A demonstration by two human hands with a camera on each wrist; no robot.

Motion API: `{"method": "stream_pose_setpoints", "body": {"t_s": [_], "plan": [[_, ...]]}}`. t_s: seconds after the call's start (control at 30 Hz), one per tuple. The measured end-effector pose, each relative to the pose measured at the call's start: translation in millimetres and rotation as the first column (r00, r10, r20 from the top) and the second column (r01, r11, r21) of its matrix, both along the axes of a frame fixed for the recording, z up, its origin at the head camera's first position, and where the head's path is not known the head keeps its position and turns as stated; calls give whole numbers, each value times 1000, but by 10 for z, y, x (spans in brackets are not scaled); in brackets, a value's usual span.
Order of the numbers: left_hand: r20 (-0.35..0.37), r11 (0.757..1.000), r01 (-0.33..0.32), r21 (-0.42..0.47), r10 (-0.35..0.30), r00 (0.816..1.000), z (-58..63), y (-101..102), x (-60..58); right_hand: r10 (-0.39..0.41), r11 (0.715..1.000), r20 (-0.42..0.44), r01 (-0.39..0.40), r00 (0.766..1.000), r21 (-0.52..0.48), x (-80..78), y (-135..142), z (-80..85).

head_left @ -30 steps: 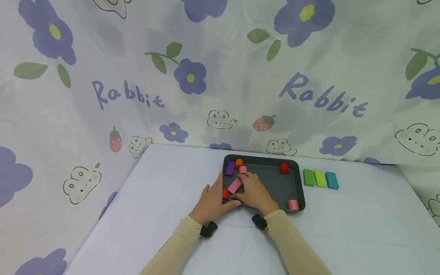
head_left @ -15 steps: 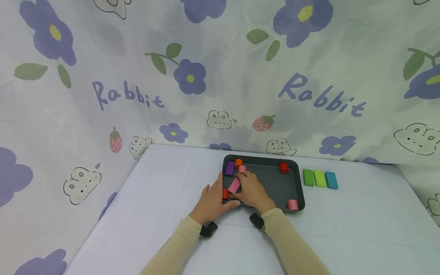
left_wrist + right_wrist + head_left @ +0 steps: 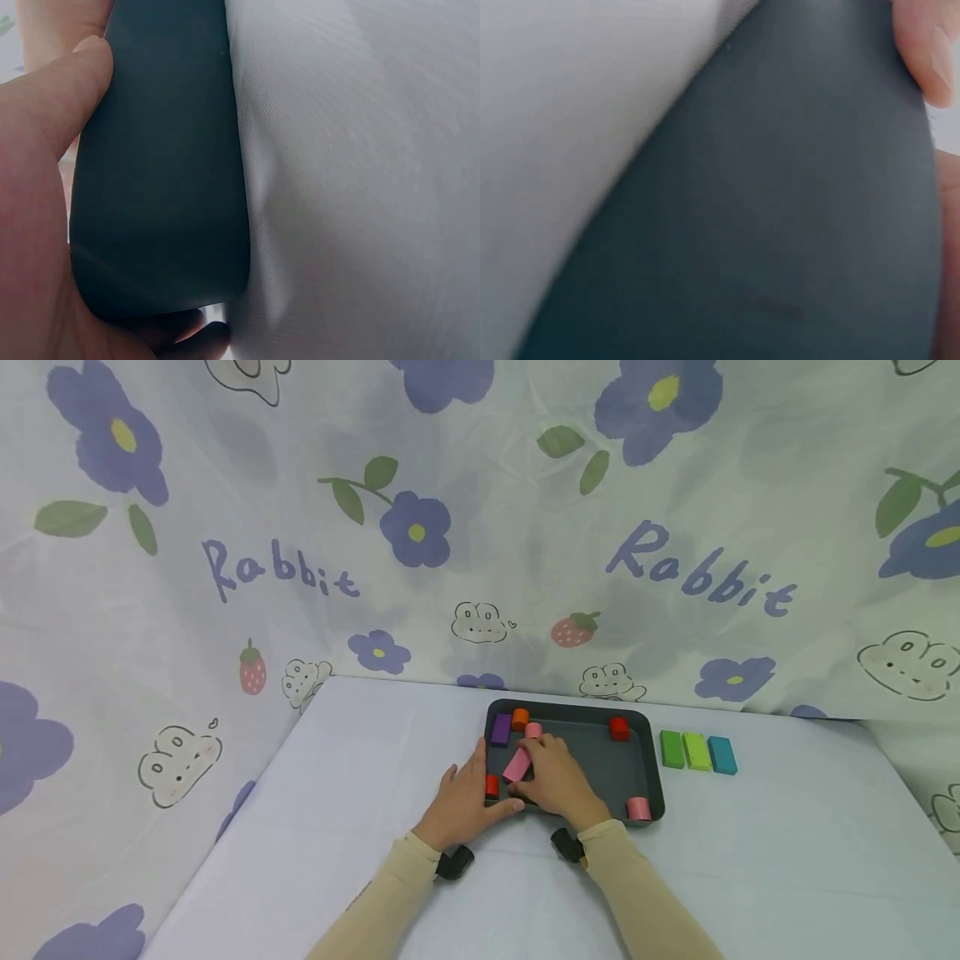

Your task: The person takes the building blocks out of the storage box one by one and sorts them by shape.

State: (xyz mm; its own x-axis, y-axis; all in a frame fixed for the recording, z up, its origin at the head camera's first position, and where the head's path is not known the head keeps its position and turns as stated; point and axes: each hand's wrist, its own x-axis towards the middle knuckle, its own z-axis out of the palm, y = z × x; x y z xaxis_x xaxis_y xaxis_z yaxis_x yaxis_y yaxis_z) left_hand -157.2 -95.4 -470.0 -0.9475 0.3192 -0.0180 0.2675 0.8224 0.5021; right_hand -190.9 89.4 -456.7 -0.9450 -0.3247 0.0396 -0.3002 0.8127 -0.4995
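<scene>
In the head view, a dark grey tray (image 3: pixel 600 772) lies on the white table. My left hand (image 3: pixel 459 802) rests against its near-left corner, fingers straight along the left side and thumb along the front rim. Inside the tray my right hand (image 3: pixel 558 781) pinches a pink oblong block (image 3: pixel 516 766) between thumb and fingers; part of the block is hidden. Just beyond those fingers is a pink cylinder (image 3: pixel 533 730). A red piece (image 3: pixel 492 787) sits by the left wall. Both wrist views are mostly filled by the tray's outer wall (image 3: pixel 165 172).
At the tray's far left are a purple block (image 3: pixel 501 729) and an orange cylinder (image 3: pixel 520 720). A red piece (image 3: pixel 619 728) and another pink cylinder (image 3: pixel 638 808) lie at the right. Green (image 3: pixel 672 749), lime (image 3: pixel 697 752) and teal (image 3: pixel 723 755) blocks stand in a row outside, right of the tray.
The pink block has turned a little and shifted slightly right with my right hand. My left hand has stayed at the tray corner.
</scene>
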Motion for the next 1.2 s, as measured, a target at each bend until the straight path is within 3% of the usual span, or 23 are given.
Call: {"method": "stream_pose_setpoints", "body": {"t_s": [0.4,0.8,1.2], "plan": [[7,1000,0,6,0,1000,0,-12,11,5,1000,-50,-6,999,-28,118,112,96],[-4,1000,6,2,-6,1000,-8,-26,19,-24,999,-40,23,999,-28,203,247,175],[-1,1000,11,2,-11,1000,-22,-33,15,-33,999,-64,32,997,-20,245,412,175]]}}
